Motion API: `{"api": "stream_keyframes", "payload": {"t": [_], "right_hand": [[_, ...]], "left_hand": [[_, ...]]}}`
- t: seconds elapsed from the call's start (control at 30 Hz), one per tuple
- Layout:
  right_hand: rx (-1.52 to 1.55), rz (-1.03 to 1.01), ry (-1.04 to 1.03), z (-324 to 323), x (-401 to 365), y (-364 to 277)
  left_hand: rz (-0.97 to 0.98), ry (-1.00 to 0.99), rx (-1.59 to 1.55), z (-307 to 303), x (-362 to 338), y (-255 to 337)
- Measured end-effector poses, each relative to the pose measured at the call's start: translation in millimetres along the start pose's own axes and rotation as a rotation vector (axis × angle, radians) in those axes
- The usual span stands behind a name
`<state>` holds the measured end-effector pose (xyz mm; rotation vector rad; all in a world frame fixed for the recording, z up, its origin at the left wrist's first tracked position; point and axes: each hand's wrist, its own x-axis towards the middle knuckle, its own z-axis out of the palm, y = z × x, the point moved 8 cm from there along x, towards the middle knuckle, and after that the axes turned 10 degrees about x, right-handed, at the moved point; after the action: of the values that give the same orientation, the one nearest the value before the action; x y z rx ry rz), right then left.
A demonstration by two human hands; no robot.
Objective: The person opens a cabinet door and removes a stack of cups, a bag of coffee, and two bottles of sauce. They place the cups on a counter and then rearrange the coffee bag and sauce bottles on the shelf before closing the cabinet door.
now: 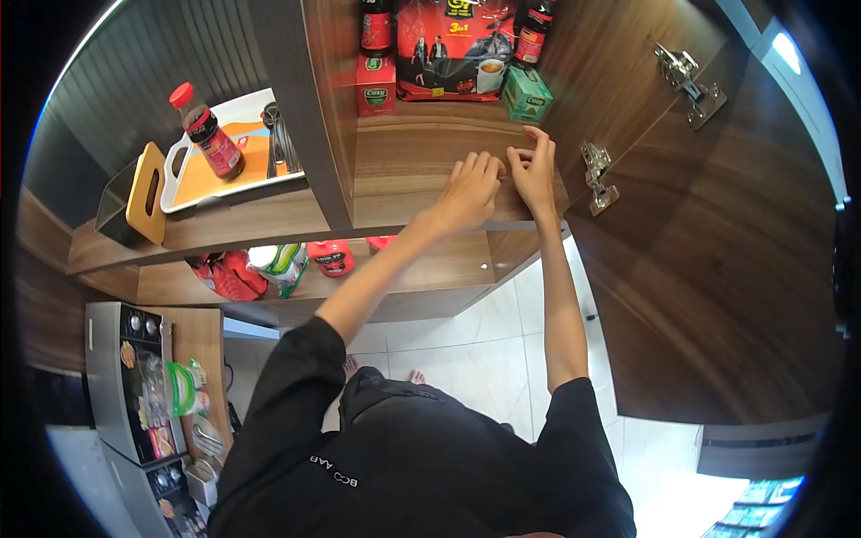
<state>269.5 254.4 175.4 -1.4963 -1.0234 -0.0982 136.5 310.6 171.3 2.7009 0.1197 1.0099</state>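
Over the front part of the wooden cabinet shelf [395, 166], my left hand [468, 190] shows its back, with the fingers loosely bent and slightly apart. I see nothing held in it. Close beside it, my right hand [535, 172] has its index finger stretched out and the thumb apart, also holding nothing visible. Just beyond my right fingertips stands a green tea box [527, 94]. Behind both hands is a large red and black bag of 3in1 coffee [453, 54]. A red Cozy tea box [376, 86] stands to its left, and dark sauce bottles with red labels [531, 34] flank the bag.
An open cabinet door [717, 242] with metal hinges [599, 177] is at my right. Left of the divider, a tray [179, 199] carries a red-capped bottle [213, 143] and cutlery. Red packages and a jar [331, 257] sit on the shelf below.
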Motion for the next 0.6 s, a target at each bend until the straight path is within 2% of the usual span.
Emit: {"api": "stream_keyframes", "payload": {"t": [0.07, 0.17, 0.2, 0.27, 0.6], "right_hand": [[-0.100, -0.071, -0.054, 13.7, 17.9, 35.3], [-0.257, 0.014, -0.074, 21.7, 38.5, 23.5], [-0.354, -0.118, -0.049, 23.7, 44.6, 15.2], [-0.423, -0.148, -0.011, 21.7, 57.4, 14.1], [-0.554, -0.136, 0.069, 14.6, 71.3, -1.8]], "left_hand": [[-0.013, -0.002, 0.139, 11.6, 12.4, -16.7], [-0.021, 0.042, 0.204, 23.2, 36.7, -34.5], [-0.022, 0.039, 0.206, 24.7, 41.1, -39.9], [-0.035, 0.032, 0.194, 26.9, 52.7, -50.1], [-0.095, 0.001, 0.124, 34.5, 71.5, -73.2]]}}
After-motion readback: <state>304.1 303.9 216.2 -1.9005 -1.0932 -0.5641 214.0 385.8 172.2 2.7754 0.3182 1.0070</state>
